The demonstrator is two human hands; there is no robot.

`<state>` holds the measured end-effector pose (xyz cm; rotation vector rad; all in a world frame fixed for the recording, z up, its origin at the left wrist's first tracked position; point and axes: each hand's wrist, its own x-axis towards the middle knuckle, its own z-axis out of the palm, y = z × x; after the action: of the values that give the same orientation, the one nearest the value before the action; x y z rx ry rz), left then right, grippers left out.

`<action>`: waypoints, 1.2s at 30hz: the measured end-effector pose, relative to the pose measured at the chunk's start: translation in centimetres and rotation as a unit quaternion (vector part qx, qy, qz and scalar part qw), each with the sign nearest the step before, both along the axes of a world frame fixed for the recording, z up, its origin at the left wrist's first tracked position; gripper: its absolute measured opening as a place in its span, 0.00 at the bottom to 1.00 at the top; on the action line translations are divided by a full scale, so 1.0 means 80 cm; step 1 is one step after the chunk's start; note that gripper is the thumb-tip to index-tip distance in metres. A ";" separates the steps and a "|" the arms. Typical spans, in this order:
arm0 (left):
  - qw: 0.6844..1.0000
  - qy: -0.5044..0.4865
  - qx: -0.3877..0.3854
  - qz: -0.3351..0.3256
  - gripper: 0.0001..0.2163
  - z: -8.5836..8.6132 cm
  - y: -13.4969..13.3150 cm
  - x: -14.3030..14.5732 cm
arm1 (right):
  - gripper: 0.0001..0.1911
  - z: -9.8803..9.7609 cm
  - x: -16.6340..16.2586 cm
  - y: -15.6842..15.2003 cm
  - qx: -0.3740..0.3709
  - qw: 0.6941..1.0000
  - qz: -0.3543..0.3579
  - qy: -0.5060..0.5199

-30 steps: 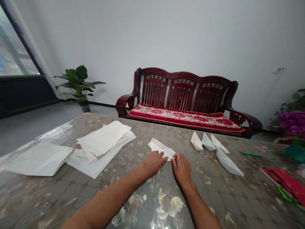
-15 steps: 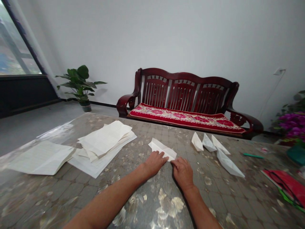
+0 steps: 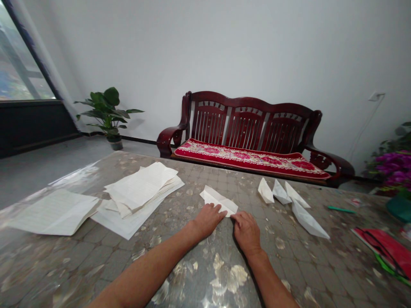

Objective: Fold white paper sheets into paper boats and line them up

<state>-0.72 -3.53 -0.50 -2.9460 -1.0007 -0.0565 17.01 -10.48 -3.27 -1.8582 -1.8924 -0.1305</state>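
A small folded white paper (image 3: pixel 217 199) lies on the patterned table (image 3: pixel 199 273) in front of me. My left hand (image 3: pixel 208 219) rests palm down on its near edge, fingers flat and pressing the fold. My right hand (image 3: pixel 246 231) sits just right of it, fingers curled together with the fingertips at the paper's right corner. Several finished folded paper boats (image 3: pixel 290 203) lie to the right of the hands.
A loose pile of white sheets (image 3: pixel 141 190) and a single sheet (image 3: pixel 54 212) lie at the left. A green pen (image 3: pixel 341 209), red paper (image 3: pixel 383 246) and purple flowers (image 3: pixel 394 167) are at the right. A wooden bench (image 3: pixel 250 137) and potted plant (image 3: pixel 107 113) stand behind.
My right hand has slid a little back toward me along the paper's right corner. My left hand stays pressed on the fold.
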 end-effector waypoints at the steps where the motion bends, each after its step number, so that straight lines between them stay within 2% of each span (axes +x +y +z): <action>1: 1.000 0.001 0.001 0.000 0.17 -0.001 0.000 0.000 | 0.16 -0.001 0.000 0.000 0.004 1.000 -0.006 0.004; 10: 1.000 0.010 0.006 -0.002 0.17 0.002 -0.003 0.001 | 0.10 0.003 -0.008 0.009 -0.029 0.997 -0.032 -0.057; 16: 1.000 0.008 0.020 -0.002 0.17 -0.003 -0.002 0.000 | 0.06 0.008 -0.011 0.017 -0.062 0.997 -0.036 -0.018; 21: 1.000 0.003 0.022 0.001 0.17 -0.008 -0.002 0.000 | 0.07 0.010 -0.010 0.020 -0.084 0.996 -0.042 -0.005; 36: 1.000 0.000 0.008 -0.003 0.17 -0.002 -0.008 -0.001 | 0.10 0.016 -0.020 0.029 -0.093 0.990 -0.074 -0.070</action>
<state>-0.82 -4.15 -0.62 -2.9346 -0.9871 -0.0654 15.44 -8.18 -2.03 -2.1668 -1.9134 -0.1407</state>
